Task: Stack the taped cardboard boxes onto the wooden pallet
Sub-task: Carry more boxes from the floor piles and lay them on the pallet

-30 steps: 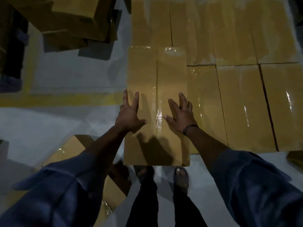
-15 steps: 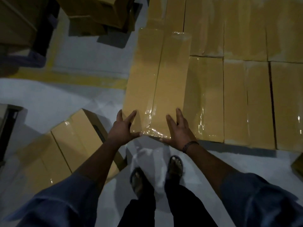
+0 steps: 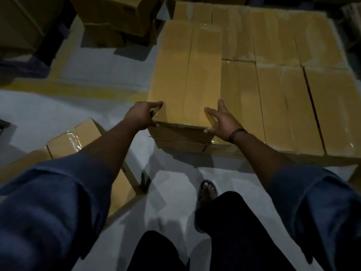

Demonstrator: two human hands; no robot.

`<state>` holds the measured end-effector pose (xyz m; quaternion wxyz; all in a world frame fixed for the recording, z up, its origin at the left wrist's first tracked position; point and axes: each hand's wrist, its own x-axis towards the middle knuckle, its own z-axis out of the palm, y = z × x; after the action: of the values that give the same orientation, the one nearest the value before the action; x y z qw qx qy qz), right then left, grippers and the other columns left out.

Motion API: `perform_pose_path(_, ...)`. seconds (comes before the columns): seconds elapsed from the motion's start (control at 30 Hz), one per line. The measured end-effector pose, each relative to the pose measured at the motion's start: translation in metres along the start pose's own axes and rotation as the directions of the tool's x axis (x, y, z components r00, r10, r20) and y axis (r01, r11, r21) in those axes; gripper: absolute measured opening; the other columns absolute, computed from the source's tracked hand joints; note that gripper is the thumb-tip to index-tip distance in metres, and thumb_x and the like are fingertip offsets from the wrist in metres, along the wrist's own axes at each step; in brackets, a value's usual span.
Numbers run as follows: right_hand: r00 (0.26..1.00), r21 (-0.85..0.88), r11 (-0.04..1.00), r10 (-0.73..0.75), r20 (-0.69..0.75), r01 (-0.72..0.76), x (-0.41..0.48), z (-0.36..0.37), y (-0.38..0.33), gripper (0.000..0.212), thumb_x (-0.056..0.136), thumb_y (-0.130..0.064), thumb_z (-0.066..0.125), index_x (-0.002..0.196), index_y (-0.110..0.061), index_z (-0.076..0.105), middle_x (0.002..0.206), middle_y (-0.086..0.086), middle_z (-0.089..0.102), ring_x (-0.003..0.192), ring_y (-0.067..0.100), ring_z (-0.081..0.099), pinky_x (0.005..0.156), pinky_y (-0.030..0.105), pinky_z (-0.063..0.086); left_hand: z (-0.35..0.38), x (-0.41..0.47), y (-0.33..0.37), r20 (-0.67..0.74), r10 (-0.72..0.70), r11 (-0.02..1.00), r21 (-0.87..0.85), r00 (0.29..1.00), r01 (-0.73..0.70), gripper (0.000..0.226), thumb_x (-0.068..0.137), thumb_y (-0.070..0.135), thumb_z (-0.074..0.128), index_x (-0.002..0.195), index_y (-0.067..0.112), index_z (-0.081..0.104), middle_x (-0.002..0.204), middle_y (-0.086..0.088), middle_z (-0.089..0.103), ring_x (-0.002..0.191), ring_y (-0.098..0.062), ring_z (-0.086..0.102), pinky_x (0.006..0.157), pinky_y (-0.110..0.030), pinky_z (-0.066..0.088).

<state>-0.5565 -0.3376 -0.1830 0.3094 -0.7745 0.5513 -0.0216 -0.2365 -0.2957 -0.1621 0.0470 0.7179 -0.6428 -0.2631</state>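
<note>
Taped box (image 3: 187, 75) lies lengthwise at the left edge of the stacked boxes (image 3: 283, 94), resting on a lower box (image 3: 181, 137) whose front shows under its near end; left grip (image 3: 140, 116) is clenched round the near-left corner, fingers curled over the top edge; right grip (image 3: 222, 120) clasps the near-right corner, thumb low on the front face, fingers on top; vs. half a sec ago the box, then skewed w/ its far end to the right, now runs approx. parallel to its neighbours; another box (image 3: 78, 137) sits on the grey floor (image 3: 58, 106) to the left.
</note>
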Motion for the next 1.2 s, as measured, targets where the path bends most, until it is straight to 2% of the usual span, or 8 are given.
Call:
perform_pose_path(0.2,1.000,-0.002,1.000,-0.002,-0.008,0.002,-0.003,-0.001,0.000,0.090,0.081,-0.029,0.085,0.156,-0.036,0.035,0.169,0.006,-0.014,0.156,0.026,0.004,0.123,0.035,0.020,0.007,-0.008,0.003,-0.052,-0.009,0.999,-0.046,0.999,0.007,0.091,0.076,0.018,0.093,0.154,0.033,0.048,0.131,-0.014,0.067,0.087,-0.022,0.060,0.068,-0.035,0.047)
perform_pose_path(0.3,1.000,0.007,1.000,-0.005,-0.018,0.005,-0.002,0.000,0.003,0.089,0.081,-0.028,0.085,0.155,-0.036,0.036,0.170,0.005,-0.013,0.156,0.027,0.008,0.121,0.035,0.024,0.007,-0.008,0.004,-0.061,-0.012,0.998,-0.063,0.998,0.008,0.090,0.077,0.015,0.091,0.154,0.033,0.048,0.137,-0.013,0.065,0.093,-0.019,0.058,0.072,-0.033,0.048)
perform_pose_path(0.53,1.000,0.011,1.000,-0.008,-0.002,0.008,0.004,-0.002,-0.001,0.090,0.080,-0.028,0.085,0.155,-0.037,0.036,0.169,0.005,-0.013,0.156,0.030,0.009,0.123,0.038,0.026,0.004,-0.003,0.000,-0.061,-0.017,0.999,-0.030,0.998,0.016,0.090,0.077,0.017,0.091,0.153,0.035,0.048,0.141,-0.013,0.062,0.115,-0.030,0.062,0.078,-0.036,0.052)
perform_pose_path(0.77,0.997,0.121,0.990,0.078,-0.014,-0.075,0.004,-0.001,-0.003,0.092,0.077,-0.025,0.088,0.153,-0.040,0.039,0.170,0.011,-0.006,0.154,0.034,0.013,0.121,0.041,0.026,0.004,0.000,-0.004,-0.056,-0.018,1.000,-0.027,0.998,0.016,0.091,0.076,0.019,0.092,0.153,0.037,0.047,0.138,-0.014,0.064,0.106,-0.029,0.065,0.074,-0.033,0.049)
perform_pose_path(0.83,0.996,0.106,0.990,0.090,0.010,-0.090,0.003,-0.002,-0.007,0.093,0.077,-0.027,0.088,0.154,-0.038,0.037,0.169,0.013,-0.004,0.154,0.035,0.013,0.122,0.042,0.024,0.006,-0.003,-0.002,-0.040,-0.023,0.999,-0.040,0.999,0.021,0.091,0.078,0.018,0.091,0.154,0.037,0.046,0.136,-0.013,0.065,0.103,-0.028,0.065,0.074,-0.032,0.048)
perform_pose_path(0.97,0.992,0.071,0.990,0.118,0.032,-0.120,0.001,-0.003,-0.018,0.094,0.079,-0.044,0.085,0.156,-0.027,0.035,0.168,0.014,-0.011,0.155,0.032,0.012,0.122,0.034,0.020,0.002,-0.009,0.005,0.028,-0.034,0.996,-0.086,0.999,0.036,0.093,0.083,0.023,0.087,0.160,0.030,0.036,0.139,-0.015,0.062,0.116,-0.030,0.063,0.083,-0.032,0.046)
perform_pose_path(1.1,0.993,0.042,0.992,0.120,0.008,-0.120,0.015,-0.017,-0.031,0.080,0.084,-0.052,0.076,0.151,-0.023,0.043,0.169,0.015,-0.005,0.155,0.031,0.010,0.123,0.037,0.025,-0.015,-0.011,0.011,0.028,-0.194,0.911,-0.366,0.981,0.190,0.087,0.094,0.039,0.074,0.164,0.022,0.025,0.149,-0.012,0.056,0.131,-0.032,0.056,0.094,-0.032,0.045)
perform_pose_path(1.2,0.995,-0.039,0.995,0.096,0.010,-0.096,0.038,-0.033,-0.045,0.075,0.086,-0.054,0.071,0.149,-0.022,0.046,0.168,0.017,0.003,0.154,0.034,0.011,0.122,0.044,0.026,-0.023,0.000,0.008,0.091,-0.364,0.799,-0.481,0.927,0.361,0.083,0.097,0.060,0.059,0.162,0.016,0.030,0.150,-0.015,0.054,0.135,-0.033,0.054,0.106,-0.039,0.046)
